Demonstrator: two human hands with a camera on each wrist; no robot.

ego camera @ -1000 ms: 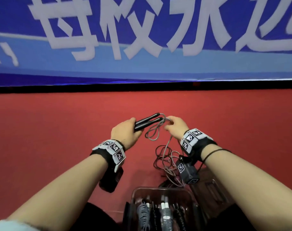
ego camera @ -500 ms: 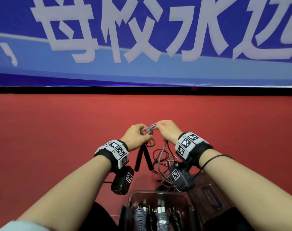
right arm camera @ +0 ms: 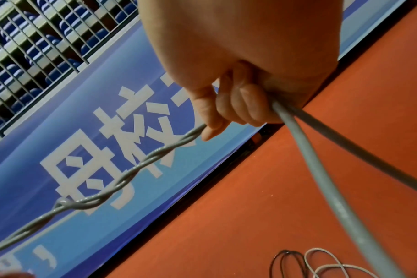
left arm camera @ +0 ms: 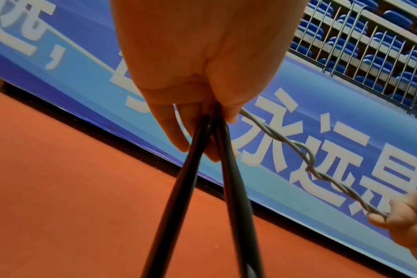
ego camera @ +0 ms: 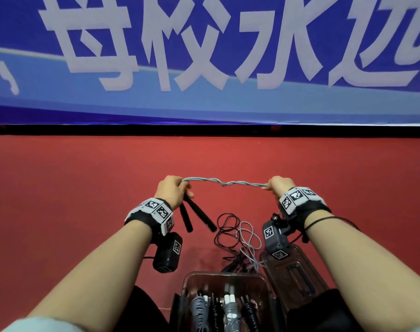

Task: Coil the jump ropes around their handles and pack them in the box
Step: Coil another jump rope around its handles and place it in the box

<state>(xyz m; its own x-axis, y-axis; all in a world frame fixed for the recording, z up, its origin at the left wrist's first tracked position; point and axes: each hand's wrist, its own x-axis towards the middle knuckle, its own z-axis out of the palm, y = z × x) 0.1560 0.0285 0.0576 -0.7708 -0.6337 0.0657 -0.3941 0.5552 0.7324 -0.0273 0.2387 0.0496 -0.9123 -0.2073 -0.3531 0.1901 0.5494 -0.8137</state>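
A grey jump rope [ego camera: 224,183] stretches taut and twisted between my two hands above the red floor, with a small knot near its middle [left arm camera: 310,165]. My left hand [ego camera: 172,191] grips the rope's end and the tops of its two black handles [ego camera: 197,215], which hang down and apart [left arm camera: 198,180]. My right hand [ego camera: 279,188] grips the other end of the twisted stretch [right arm camera: 141,165]; two grey strands [right arm camera: 321,169] run down out of its fist. The clear box [ego camera: 194,281] stands near my knees with several coiled ropes [ego camera: 228,307] inside.
Loose black and grey ropes [ego camera: 237,238] lie tangled on the red floor [ego camera: 84,200] beyond the box. A dark translucent lid [ego camera: 297,271] lies to the box's right. A blue banner [ego camera: 204,68] walls off the far side, with railings and blue seats [left arm camera: 369,43] above it.
My hands, close together over the rope half a second ago, have pulled apart sideways, drawing the twisted rope taut. The black handles now hang from my left hand.
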